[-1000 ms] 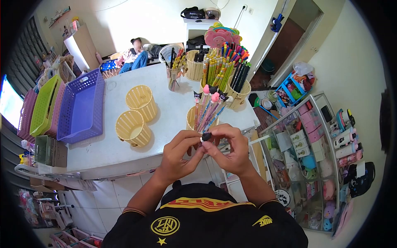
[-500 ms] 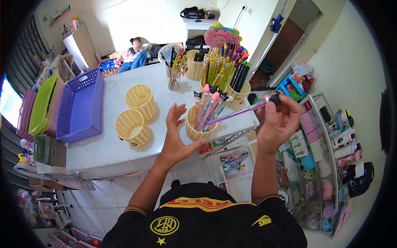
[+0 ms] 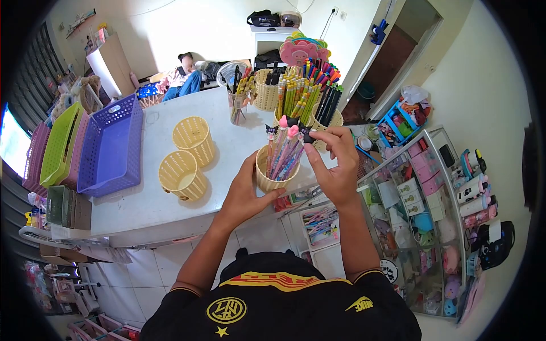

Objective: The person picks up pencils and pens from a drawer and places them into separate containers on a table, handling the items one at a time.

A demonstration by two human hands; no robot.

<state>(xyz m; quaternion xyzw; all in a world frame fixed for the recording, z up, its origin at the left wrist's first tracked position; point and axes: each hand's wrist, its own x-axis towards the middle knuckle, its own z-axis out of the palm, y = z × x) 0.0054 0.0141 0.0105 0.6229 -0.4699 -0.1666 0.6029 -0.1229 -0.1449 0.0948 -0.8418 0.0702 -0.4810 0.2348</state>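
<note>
At the left end of a white bench, seen from above through a round, dark-edged view, a lime green basket stood beside a larger purple basket with perforated sides. Farther back, by the wall, a person in blue trousers sat low. Next on the bench came two cream woven cups, the front cup just nearer the wearer than the rear cup. A clear cup of pencils stood toward the bench's far edge.

Near the middle, the wearer's left hand curved around the left and near sides of a cream woven pen cup, its thumb low against the front. That cup held a slanting bunch of pens topped with pink and black figures (tiny character heads, by the look of them). Just at the bunch's right side, a black-topped pen was in the pen cup; its lower part could not be told from its neighbours. The right hand pinched its topper between thumb and forefinger, the other fingers loosely bent.

Below the bench edge, a white tray held more pens. Behind the right hand, another woven cup carried black pens, and at far right stood a glass display case full of small goods.
</note>
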